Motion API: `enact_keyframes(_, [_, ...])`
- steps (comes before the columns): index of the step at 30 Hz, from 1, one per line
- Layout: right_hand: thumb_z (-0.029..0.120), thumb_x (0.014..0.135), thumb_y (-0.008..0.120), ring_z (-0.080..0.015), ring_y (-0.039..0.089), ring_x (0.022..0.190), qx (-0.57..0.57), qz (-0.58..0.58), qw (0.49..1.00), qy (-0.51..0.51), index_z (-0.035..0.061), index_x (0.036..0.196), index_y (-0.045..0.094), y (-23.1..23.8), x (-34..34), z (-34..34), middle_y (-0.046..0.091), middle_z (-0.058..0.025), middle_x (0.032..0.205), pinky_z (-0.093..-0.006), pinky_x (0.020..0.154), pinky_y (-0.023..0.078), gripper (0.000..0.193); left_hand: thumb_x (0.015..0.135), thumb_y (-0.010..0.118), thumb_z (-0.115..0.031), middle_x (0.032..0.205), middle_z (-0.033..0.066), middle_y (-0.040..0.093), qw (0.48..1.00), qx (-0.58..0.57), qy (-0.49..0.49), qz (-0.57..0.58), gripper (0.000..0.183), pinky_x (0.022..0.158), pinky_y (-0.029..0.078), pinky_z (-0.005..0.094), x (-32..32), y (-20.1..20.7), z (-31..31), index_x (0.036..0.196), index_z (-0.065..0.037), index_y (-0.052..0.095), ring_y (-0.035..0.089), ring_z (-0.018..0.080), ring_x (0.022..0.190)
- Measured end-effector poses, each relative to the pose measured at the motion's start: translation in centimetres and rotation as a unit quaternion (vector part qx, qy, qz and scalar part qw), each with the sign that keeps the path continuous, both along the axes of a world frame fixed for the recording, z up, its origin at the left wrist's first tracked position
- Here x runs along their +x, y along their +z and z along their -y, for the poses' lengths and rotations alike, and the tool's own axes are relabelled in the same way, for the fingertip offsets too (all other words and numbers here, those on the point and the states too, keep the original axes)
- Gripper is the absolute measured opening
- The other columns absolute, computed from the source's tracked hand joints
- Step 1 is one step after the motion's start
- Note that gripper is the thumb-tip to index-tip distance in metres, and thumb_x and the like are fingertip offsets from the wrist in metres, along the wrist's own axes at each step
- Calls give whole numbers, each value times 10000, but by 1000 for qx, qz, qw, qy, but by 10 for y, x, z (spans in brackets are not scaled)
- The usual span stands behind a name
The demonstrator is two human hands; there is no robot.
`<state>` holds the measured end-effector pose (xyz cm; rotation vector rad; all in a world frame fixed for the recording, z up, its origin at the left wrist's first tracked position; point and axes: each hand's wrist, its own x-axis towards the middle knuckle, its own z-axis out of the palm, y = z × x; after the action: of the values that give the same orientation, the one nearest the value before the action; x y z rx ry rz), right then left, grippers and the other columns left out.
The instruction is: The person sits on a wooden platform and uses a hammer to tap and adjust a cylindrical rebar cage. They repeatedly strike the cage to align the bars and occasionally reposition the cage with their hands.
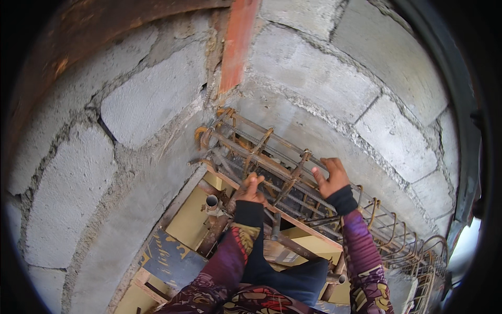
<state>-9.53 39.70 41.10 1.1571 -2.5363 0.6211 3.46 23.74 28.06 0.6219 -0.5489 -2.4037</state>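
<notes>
A long cage of rusty reinforcing bars (292,179) runs along the foot of the block wall, from the corner toward the lower right. Square stirrups cross its lengthwise bars. At the near side of the cage is my left hand (252,190), its fingers curled closed with the thumb up. Whatever it may be gripping is too small or hidden to make out. Over the far side of the cage, my right hand (333,177) has its thumb and fingers apart and appears to hold nothing. Both forearms wear patterned purple sleeves with dark cuffs.
Grey concrete block walls (314,68) meet at a corner behind an orange-red upright (238,49). Below the cage are a hollow metal pipe (212,201), wooden framing and a dark panel (172,259). More stirrups (393,227) crowd the right end.
</notes>
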Motion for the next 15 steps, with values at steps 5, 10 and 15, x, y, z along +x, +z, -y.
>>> enact_keyframes(5, [480,885,598,-424,600,970,127,-11,989,-78,-5,1113,635,-27,-66,22,618,-251,993,-450,836,484,537,913,653,-376,562,-31,449,999,-27,-7,23,384,365,294,287,-49,-14,-18,1092,-38,616,338,73,390])
enact_keyframes(10, [639,906,449,-414,641,845,161,148,974,-62,-5,1039,647,-56,-98,20,650,-254,816,-465,762,492,686,908,669,-329,800,94,633,992,-89,28,85,354,402,344,306,-73,-42,-8,1092,-28,635,430,89,446])
enact_keyframes(15, [670,875,485,-393,625,670,145,142,978,-40,-16,822,661,-43,-94,33,603,-228,649,-451,629,482,711,929,631,-358,644,17,504,932,-139,100,320,349,447,324,309,-109,-52,4,895,-11,629,374,87,458])
